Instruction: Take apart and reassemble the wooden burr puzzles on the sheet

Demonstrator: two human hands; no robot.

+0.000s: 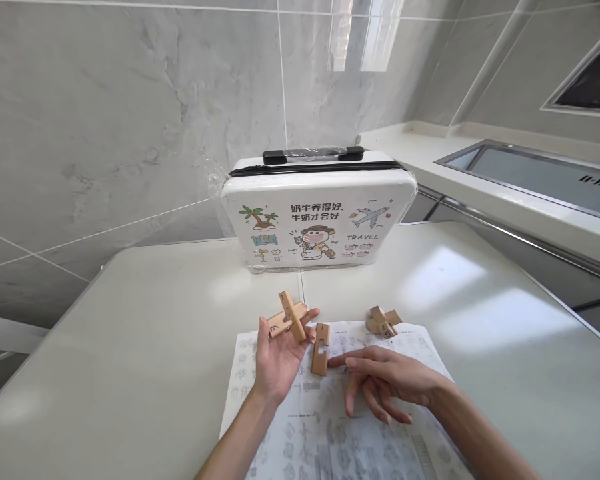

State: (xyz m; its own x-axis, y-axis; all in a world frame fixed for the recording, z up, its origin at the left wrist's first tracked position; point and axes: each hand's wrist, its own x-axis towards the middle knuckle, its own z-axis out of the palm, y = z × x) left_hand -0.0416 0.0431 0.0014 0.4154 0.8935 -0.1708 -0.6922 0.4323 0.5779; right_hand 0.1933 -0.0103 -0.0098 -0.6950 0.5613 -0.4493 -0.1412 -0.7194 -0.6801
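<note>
My left hand [281, 357] is turned palm up, its fingers curled round crossed wooden puzzle pieces [291, 317] that carry printed marks. Just right of it a notched wooden piece [321, 350] lies on the printed sheet [300, 433]. The index fingertip of my right hand [387, 380] is at the right edge of that notched piece; whether it presses on it I cannot tell. The other fingers are spread loosely above the paper, with nothing in them. Beyond my right hand, an assembled cluster of wooden pieces [383, 323] rests at the sheet's far edge.
A white cartoon-printed case [320, 227] in clear plastic stands upright at the back of the white table [145, 333], against the grey tiled wall [130, 120]. To the right runs a white counter [405, 140] with a glass-topped panel [535, 177].
</note>
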